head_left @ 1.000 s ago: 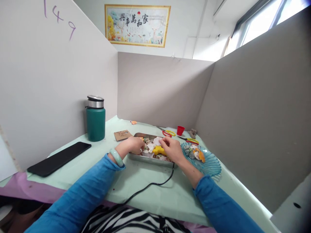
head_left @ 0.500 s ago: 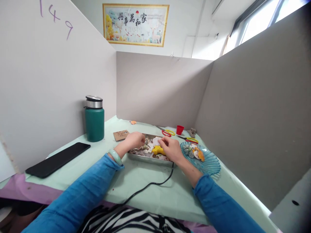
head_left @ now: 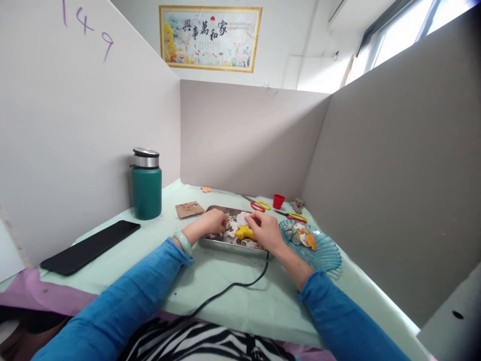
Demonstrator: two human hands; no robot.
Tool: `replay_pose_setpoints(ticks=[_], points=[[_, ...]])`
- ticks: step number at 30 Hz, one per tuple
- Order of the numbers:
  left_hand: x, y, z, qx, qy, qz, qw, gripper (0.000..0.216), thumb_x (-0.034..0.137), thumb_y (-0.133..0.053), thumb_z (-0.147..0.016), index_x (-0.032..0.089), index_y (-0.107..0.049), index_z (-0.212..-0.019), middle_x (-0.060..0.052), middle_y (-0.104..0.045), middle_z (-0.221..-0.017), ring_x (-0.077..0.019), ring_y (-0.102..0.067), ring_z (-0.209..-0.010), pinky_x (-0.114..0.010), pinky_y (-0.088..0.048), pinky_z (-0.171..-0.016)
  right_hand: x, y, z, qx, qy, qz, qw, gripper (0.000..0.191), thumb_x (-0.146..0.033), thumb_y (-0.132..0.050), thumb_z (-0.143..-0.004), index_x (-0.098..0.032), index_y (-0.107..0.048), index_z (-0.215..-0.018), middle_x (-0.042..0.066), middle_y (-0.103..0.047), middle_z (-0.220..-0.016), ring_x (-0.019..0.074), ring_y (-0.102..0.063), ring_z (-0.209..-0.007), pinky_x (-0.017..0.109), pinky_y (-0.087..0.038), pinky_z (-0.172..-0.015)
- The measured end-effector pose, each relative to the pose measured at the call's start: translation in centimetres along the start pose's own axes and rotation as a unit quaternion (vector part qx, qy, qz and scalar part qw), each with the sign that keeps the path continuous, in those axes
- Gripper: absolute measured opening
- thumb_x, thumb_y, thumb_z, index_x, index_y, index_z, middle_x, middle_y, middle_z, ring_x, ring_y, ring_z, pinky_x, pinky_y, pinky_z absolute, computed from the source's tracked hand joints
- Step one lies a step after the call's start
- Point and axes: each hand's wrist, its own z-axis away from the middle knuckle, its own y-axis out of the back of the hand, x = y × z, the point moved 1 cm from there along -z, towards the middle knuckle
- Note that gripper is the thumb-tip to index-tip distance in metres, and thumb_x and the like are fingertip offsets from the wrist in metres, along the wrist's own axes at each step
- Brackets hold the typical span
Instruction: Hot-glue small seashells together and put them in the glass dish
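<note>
A shallow metal tray (head_left: pixel 225 245) in front of me holds many small seashells (head_left: pixel 232 231). My left hand (head_left: pixel 214 221) is over the left side of the tray, its fingers pinched downward at the shells; whatever is between the fingertips is hidden. My right hand (head_left: pixel 266 231) comes in from the right, with thumb and forefinger closed at the edge of a flat white shell (head_left: pixel 242 218). Just below that shell lies a yellow object (head_left: pixel 245 232), partly covered by my right hand, its kind unclear.
Right of the tray, a blue glass plate (head_left: pixel 328 255) bears shells. Behind are two scissors (head_left: pixel 260 205), (head_left: pixel 296 217) and a red cup (head_left: pixel 278 201). A brown card (head_left: pixel 188 209), green bottle (head_left: pixel 146 193) and black phone (head_left: pixel 90 248) are leftward. A black cable (head_left: pixel 233 285) runs toward me.
My left hand has moved slightly right and lower, deeper over the shells, uncovering the tray's back left corner. My right hand and the white shell have hardly moved.
</note>
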Motion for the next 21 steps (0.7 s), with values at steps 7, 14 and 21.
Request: replay_pose_setpoints(ticks=[7, 14, 21], points=[[-0.8, 0.6, -0.1, 0.048, 0.024, 0.095, 0.994, 0.02, 0.023, -0.058, -0.068, 0.019, -0.069, -0.084, -0.004, -0.069, -0.082, -0.0151, -0.06, -0.068, -0.022, -0.041, -0.059, 0.2, 0.1, 0.0, -0.002, -0.014, 0.0, 1.0, 0.028, -0.04, -0.048, -0.083, -0.019, -0.061, -0.07, 0.0, -0.062, -0.062, 0.0126, -0.052, -0.055, 0.023, -0.033, -0.055], [2.1, 1.0, 0.9, -0.047, -0.055, 0.47, 0.879, 0.041, 0.045, -0.064, -0.069, 0.014, -0.058, -0.094, -0.002, -0.064, -0.071, -0.013, -0.061, -0.058, -0.021, -0.045, -0.051, 0.1, 0.0, 0.1, -0.012, -0.004, -0.001, 1.0, 0.03, -0.039, -0.045, -0.085, -0.019, -0.063, -0.071, 0.001, -0.063, -0.062, 0.0131, -0.051, -0.056, 0.023, -0.033, -0.054], [1.9, 0.2, 0.4, 0.015, -0.018, 0.431, 0.902, 0.024, 0.038, -0.053, -0.077, 0.014, -0.054, -0.078, 0.0, -0.059, -0.053, -0.0113, -0.057, -0.051, -0.018, -0.04, -0.047, -0.4, 0.9, 0.0, -0.063, 0.06, 0.076, 0.993, 0.031, -0.044, -0.045, -0.087, -0.021, -0.063, -0.077, 0.002, -0.066, -0.071, 0.0132, -0.054, -0.062, 0.024, -0.032, -0.058]])
